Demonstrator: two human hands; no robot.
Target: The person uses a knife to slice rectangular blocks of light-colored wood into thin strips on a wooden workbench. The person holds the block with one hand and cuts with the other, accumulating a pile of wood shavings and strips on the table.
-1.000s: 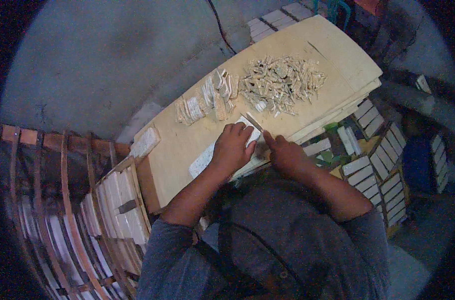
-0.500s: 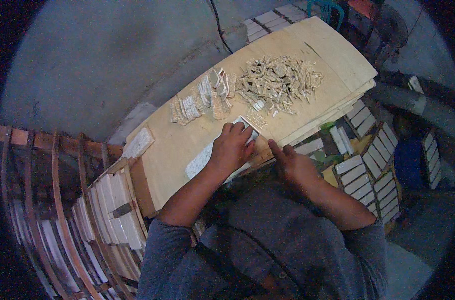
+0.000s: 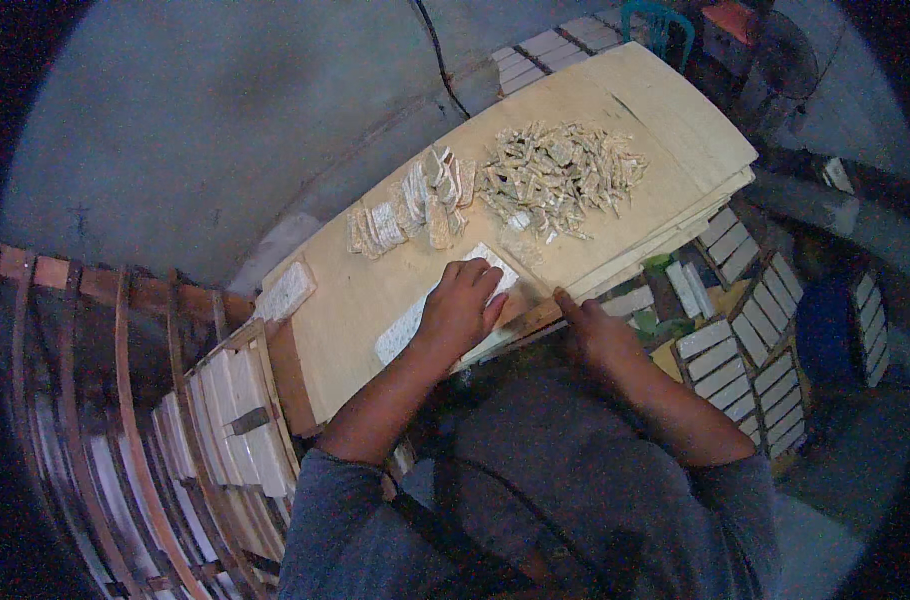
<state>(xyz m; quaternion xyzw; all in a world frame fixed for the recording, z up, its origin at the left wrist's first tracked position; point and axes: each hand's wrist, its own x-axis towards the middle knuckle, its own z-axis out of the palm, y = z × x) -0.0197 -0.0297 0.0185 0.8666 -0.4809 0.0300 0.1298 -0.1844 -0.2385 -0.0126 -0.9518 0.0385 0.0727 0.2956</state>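
Note:
A long white speckled slab, which looks like tempeh, lies near the table's front edge. My left hand rests over its right part, fingers bent together across the top and thumb along the near side; the slab's end shows past the fingertips. Just right of that end, my right hand is closed at the table edge, index finger foremost. Whatever it may grip is too dark to make out. Beyond the slab stand cut slices in a leaning row, and to their right is a heap of thin cut sticks.
The pale wooden board table has stacked sheets at its right edge. A separate pale block lies at its left end. Racks of long white blocks stand at left. Trays of white blocks and a blue container are at right.
My left fingers have flattened and drawn back, baring more of the slab's right end. My right hand's fingers have curled in closer together near the table edge. The view has shifted slightly.

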